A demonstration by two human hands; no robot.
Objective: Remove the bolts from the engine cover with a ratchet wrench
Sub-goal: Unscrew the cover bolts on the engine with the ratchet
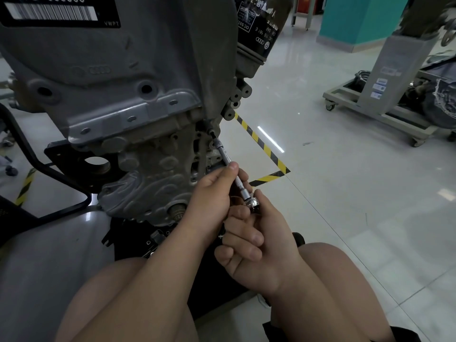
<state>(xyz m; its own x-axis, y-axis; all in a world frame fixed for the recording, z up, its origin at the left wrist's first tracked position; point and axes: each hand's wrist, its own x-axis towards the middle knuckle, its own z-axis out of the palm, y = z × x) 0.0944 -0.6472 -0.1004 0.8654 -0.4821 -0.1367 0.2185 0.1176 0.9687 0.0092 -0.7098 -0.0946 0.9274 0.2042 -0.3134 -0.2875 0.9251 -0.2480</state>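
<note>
A grey engine cover [138,77] fills the upper left, mounted on a stand. The ratchet wrench [253,203] has a long extension bar [227,157] whose socket sits on a bolt [211,131] at the cover's lower right edge. My left hand [212,191] pinches the knurled extension bar between thumb and fingers. My right hand [256,245] grips the ratchet's handle, with the chrome head showing above my fingers; the handle itself is hidden in my palm.
A black oil filter [261,28] hangs at the engine's upper right. Yellow-black floor tape [261,141] runs beside the engine. A wheeled grey engine stand [385,95] stands at the far right. My bare knees [345,280] fill the bottom of the view.
</note>
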